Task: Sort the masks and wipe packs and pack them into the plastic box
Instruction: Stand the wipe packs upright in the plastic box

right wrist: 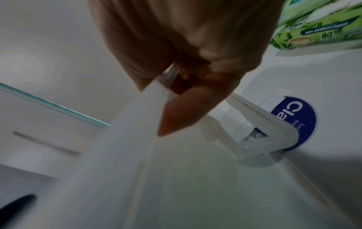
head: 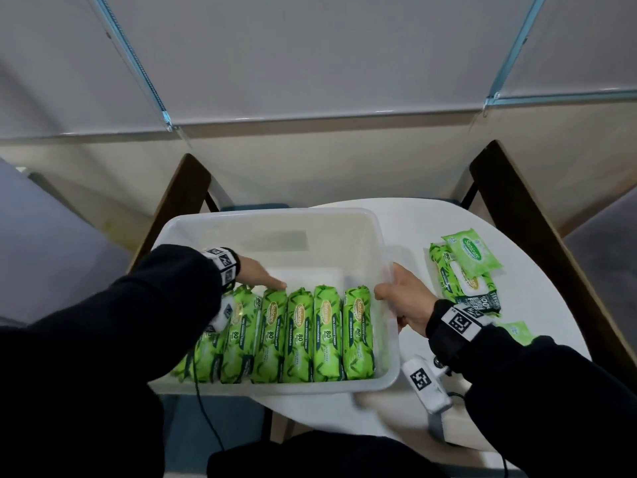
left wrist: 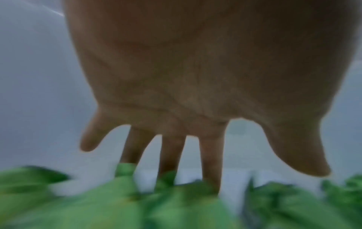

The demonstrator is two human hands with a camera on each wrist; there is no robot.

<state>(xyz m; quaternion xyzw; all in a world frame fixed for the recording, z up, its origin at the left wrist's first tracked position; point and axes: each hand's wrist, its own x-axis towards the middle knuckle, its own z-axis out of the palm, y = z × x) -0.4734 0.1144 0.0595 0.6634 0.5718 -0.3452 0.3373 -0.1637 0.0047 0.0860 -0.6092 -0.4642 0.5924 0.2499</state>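
"Sanicare", "80" on wipe packs [head: 327, 334]

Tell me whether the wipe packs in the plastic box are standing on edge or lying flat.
On edge. The wipe packs stand side by side in a row along the near end of the plastic box, narrow sides up.

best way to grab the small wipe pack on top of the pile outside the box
Take the small wipe pack by its two long edges, coming from above. It lies flat and uppermost on the larger packs, so its sides are free and nothing covers it.
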